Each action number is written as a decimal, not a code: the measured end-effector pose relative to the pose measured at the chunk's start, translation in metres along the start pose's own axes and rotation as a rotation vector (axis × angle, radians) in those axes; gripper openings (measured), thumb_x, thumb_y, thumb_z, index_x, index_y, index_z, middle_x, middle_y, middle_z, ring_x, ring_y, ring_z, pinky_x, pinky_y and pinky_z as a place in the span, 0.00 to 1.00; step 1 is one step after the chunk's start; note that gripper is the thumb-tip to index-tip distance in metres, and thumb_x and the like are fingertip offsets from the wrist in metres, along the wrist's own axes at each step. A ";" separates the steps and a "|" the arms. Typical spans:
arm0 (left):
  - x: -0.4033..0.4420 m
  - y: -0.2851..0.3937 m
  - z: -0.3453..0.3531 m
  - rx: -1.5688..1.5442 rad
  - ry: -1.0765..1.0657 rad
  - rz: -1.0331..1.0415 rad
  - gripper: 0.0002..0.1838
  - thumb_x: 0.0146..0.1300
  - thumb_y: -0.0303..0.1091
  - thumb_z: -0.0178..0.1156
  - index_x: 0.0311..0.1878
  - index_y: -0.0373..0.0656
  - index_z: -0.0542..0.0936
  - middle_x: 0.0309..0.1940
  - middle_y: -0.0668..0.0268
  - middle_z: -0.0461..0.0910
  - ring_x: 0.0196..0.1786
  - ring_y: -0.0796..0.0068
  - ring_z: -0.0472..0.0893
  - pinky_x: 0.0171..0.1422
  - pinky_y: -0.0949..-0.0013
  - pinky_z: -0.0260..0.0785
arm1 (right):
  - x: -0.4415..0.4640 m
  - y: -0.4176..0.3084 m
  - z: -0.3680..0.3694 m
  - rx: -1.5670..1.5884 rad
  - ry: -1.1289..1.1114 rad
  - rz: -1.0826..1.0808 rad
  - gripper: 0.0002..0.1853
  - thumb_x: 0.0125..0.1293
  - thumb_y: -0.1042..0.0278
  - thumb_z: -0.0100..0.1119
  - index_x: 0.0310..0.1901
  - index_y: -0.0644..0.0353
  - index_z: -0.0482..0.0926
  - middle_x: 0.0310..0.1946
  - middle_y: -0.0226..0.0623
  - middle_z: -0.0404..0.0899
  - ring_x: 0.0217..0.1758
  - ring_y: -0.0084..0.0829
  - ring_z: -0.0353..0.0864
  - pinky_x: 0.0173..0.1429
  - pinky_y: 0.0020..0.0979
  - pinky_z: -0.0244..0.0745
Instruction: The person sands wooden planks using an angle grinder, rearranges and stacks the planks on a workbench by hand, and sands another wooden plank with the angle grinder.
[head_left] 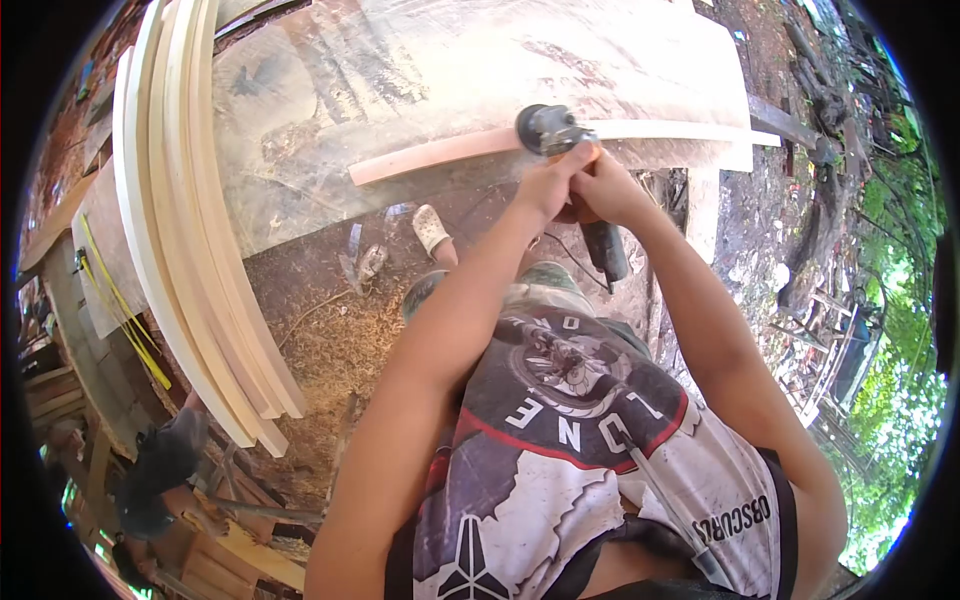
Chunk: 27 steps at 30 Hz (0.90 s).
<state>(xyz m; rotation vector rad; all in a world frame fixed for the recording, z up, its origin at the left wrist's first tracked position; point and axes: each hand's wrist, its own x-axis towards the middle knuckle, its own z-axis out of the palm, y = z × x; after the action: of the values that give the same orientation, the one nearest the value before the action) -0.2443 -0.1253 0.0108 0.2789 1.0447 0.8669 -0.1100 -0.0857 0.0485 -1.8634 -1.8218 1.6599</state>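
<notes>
An angle grinder is held in both my hands, its round disc head over a long thin wooden strip. My left hand wraps round the tool near its head. My right hand is closed on it just beside the left, and the dark body sticks out below. The strip lies along the near edge of a dusty board, its right end reaching past the board. Most of my fingers are hidden behind my hands and the tool.
Several long pale wooden strips lie stacked at the left. Beyond them is a yellow tape measure. Another person is at the lower left. Shavings cover the ground. A cable hangs near the grinder.
</notes>
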 end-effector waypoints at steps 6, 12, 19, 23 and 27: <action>0.001 -0.020 -0.006 0.155 0.015 0.111 0.31 0.65 0.65 0.64 0.48 0.42 0.90 0.40 0.60 0.89 0.40 0.73 0.85 0.47 0.68 0.76 | -0.017 -0.007 0.018 0.220 -0.015 0.052 0.13 0.70 0.68 0.55 0.50 0.66 0.80 0.34 0.36 0.85 0.36 0.26 0.86 0.41 0.31 0.81; -0.054 -0.015 -0.076 -0.027 0.206 0.193 0.31 0.66 0.62 0.66 0.47 0.37 0.89 0.39 0.61 0.87 0.41 0.73 0.86 0.45 0.68 0.78 | -0.011 -0.054 0.082 -0.056 0.008 -0.214 0.20 0.68 0.59 0.59 0.51 0.69 0.78 0.38 0.54 0.85 0.41 0.49 0.88 0.49 0.45 0.82; -0.103 0.012 -0.140 -0.135 0.323 0.241 0.29 0.70 0.59 0.63 0.56 0.39 0.84 0.49 0.61 0.85 0.49 0.73 0.84 0.52 0.69 0.78 | 0.016 -0.101 0.147 -0.279 -0.264 -0.175 0.31 0.64 0.46 0.62 0.51 0.73 0.78 0.44 0.62 0.85 0.50 0.58 0.87 0.55 0.47 0.82; -0.129 0.021 -0.164 -0.192 0.289 0.197 0.32 0.73 0.62 0.56 0.65 0.45 0.78 0.54 0.62 0.83 0.55 0.69 0.84 0.54 0.63 0.81 | 0.001 -0.142 0.164 -0.407 -0.190 -0.201 0.26 0.65 0.51 0.63 0.50 0.71 0.78 0.40 0.60 0.86 0.45 0.55 0.88 0.51 0.46 0.82; -0.130 0.021 -0.158 -0.232 0.291 0.182 0.35 0.73 0.65 0.55 0.65 0.41 0.78 0.52 0.60 0.84 0.49 0.66 0.87 0.48 0.61 0.85 | -0.009 -0.147 0.157 -0.351 -0.212 -0.196 0.32 0.64 0.45 0.62 0.50 0.74 0.77 0.44 0.63 0.85 0.50 0.58 0.87 0.56 0.48 0.81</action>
<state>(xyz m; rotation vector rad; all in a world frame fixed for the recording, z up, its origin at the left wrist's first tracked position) -0.4160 -0.2373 0.0270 0.0524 1.1867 1.2085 -0.3146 -0.1422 0.0850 -1.5937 -2.4303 1.6063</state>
